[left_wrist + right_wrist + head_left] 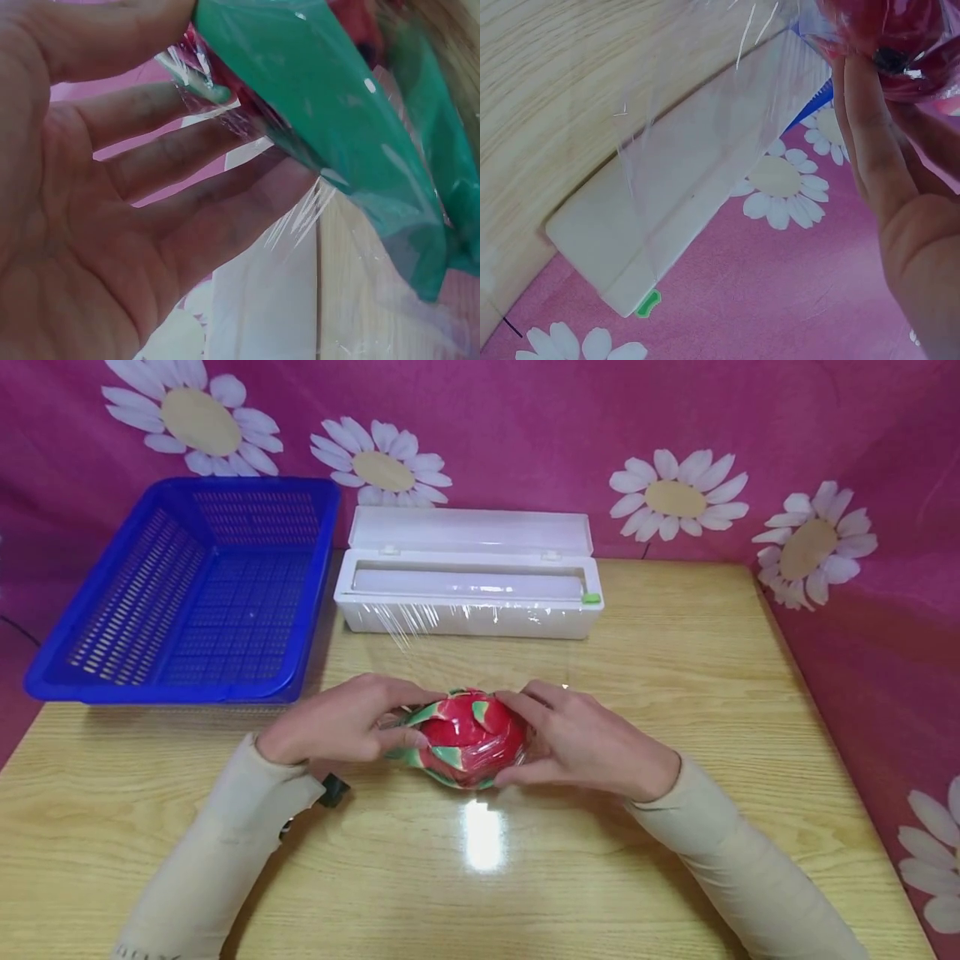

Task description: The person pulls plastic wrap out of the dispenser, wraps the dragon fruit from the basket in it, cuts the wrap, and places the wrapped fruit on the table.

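A red dragon fruit (468,739) with green scales lies on the wooden table (675,652), covered in clear cling film (420,631). My left hand (360,722) grips its left side, thumb and fingers around the wrapped fruit (337,112). My right hand (570,739) grips the right side, fingers over the top. In the right wrist view the fingers (866,142) press film against the fruit (900,30). A film sheet (697,150) stretches back toward the white dispenser box (465,577).
The white dispenser box (630,247) stands open at the back of the table, with a green slider (591,599) at its right end. A blue plastic basket (195,585) sits at the back left. A pink daisy cloth hangs behind.
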A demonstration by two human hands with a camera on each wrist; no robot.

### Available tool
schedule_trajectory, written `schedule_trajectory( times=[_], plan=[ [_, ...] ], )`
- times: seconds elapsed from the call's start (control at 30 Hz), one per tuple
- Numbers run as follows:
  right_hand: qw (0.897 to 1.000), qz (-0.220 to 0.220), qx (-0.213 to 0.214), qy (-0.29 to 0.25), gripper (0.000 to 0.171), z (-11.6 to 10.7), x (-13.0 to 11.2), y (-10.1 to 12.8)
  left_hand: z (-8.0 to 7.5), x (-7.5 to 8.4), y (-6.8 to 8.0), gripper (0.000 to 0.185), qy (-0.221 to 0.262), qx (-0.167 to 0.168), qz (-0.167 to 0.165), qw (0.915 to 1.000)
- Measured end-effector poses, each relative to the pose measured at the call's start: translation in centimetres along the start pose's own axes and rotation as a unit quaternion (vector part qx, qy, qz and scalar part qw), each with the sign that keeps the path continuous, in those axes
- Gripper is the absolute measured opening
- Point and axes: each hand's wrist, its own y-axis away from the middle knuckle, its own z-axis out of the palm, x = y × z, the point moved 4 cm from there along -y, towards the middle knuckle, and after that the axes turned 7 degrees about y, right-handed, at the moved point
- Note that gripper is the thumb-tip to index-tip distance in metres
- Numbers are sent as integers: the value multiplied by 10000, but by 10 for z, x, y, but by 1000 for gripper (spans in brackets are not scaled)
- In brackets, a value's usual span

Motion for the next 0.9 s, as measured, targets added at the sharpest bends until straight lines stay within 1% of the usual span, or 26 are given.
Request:
schedule_trajectory(
  times=[0.1,0.23,0.4,0.53,0.63,0.73,0.9],
  plan=[
    [10000,58,6,47,98,0,0,0,0,-2,-1,57,0,4,-7,10000],
    [9998,158,-80,20,105,2,-1,0,0,-5,-3,57,42,33,-89,9999],
    [9994,260,-193,-107,107,4,-1,1,1,-8,-3,58,240,142,-110,9996],
    [9997,206,-119,-51,111,6,0,-1,1,-10,-5,58,450,213,-84,9987],
    [9999,126,-7,41,115,7,0,-1,1,-13,-6,57,666,278,-181,9972],
    [9999,69,48,96,117,8,0,-2,1,-16,-7,55,828,416,-296,9953],
    [9997,95,76,192,114,10,0,-3,1,-22,-7,53,979,688,-533,9914]
  ],
)
